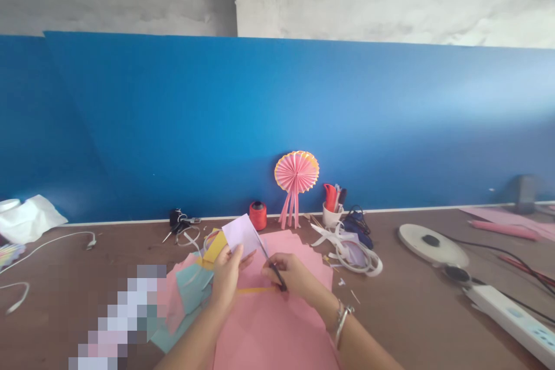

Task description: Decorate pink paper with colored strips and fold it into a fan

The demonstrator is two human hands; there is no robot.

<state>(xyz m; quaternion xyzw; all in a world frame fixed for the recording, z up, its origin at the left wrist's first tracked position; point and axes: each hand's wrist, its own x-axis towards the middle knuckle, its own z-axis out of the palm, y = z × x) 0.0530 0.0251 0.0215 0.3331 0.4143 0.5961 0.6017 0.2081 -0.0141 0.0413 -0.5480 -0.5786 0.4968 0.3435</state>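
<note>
In the head view, both forearms reach in over the near edge of the worktop (373, 306), angled toward each other. The left hand (228, 270) is raised, its thumb on the face of a piece of lilac paper (241, 233), gripping it by the lower edge. The right hand (292, 273), with a bracelet (342, 324) at the wrist, is curled around the dark handles of a pair of scissors (278, 278).

The lilac paper stands tilted above and just beyond the left hand, toward the worktop's back edge. The scissors slant from the right hand up and leftward, their blades along the paper's right side; whether they touch it cannot be made out. Beneath the hands lie pink sheets (277, 329), reaching to the worktop's near edge, with a yellow strip (255, 290) across them between the wrists. Left of these are teal sheets (194, 284).

By the back edge, right of the middle, a white cup (332, 216) stands upright, holding a red-handled tool (330, 196) and other slim items too small to tell. Left of it, a pink paper rosette (296, 172) leans on the blue panel (195, 121).
</note>
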